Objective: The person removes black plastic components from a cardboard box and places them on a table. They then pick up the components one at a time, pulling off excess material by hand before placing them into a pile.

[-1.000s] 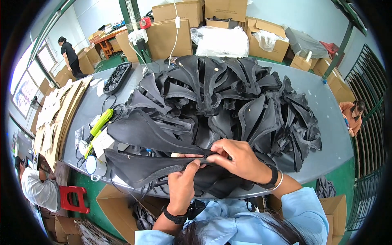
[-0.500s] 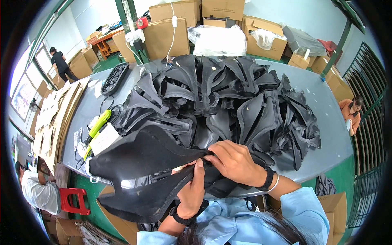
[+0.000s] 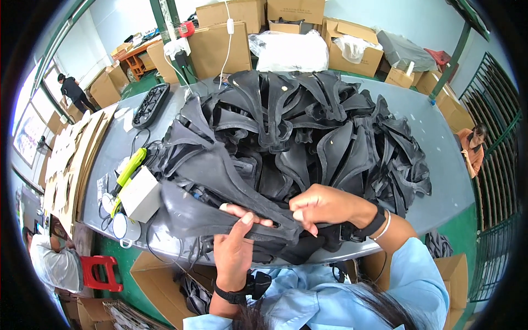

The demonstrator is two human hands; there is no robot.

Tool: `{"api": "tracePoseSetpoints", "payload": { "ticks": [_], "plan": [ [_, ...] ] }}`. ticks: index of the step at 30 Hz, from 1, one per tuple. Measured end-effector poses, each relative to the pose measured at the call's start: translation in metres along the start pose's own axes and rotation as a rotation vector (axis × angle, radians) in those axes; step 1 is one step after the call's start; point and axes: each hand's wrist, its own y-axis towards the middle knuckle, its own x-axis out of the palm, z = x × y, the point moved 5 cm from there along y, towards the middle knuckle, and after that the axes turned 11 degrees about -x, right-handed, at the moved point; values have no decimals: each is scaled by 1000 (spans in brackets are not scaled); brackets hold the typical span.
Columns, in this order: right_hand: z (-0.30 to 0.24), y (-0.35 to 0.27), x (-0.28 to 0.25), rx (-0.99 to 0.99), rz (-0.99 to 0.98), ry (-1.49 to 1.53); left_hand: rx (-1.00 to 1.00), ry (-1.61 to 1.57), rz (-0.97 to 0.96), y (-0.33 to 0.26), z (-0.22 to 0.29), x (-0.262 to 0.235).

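A forked black padded piece (image 3: 242, 179) with two broad wings and a narrow joined end lies tilted across the table's near side. My left hand (image 3: 234, 247) grips it near the joined end, with the thumb on top and fingers through the gap between the wings. Beside that narrow end, my right hand (image 3: 324, 206) is closed with curled fingers; what they pinch, if anything, is hidden. Behind both hands a large heap of similar black pieces (image 3: 335, 148) covers the middle of the table.
To the left are a yellow-green tool (image 3: 131, 166) with a cord, a white box (image 3: 140, 195) and a white mug (image 3: 126, 228). A black oblong tray (image 3: 151, 106) lies farther back. An open carton (image 3: 157, 280) stands below the near edge. Other people are at both sides.
The forked piece has swung up and away, uncovering the white box, mug and carton. My right hand has shifted slightly right, and my left hand has moved left.
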Motion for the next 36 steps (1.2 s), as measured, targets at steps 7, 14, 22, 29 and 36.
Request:
{"api": "tracePoseSetpoints", "payload": {
  "ticks": [7,14,22,29,36],
  "plan": [
    [-13,12,10,-327,347,-782,92,274,37,10,8,5],
    [-36,39,-40,-264,723,-685,354,471,-49,27,67,1],
    [-41,71,-134,-252,778,-1216,375,757,594,-14,62,-145],
    [-63,76,-61,-525,833,-1654,27,875,660,-32,20,-168],
    [10,105,51,-529,-205,-674,208,482,272,-35,28,-109]
  ]
}}
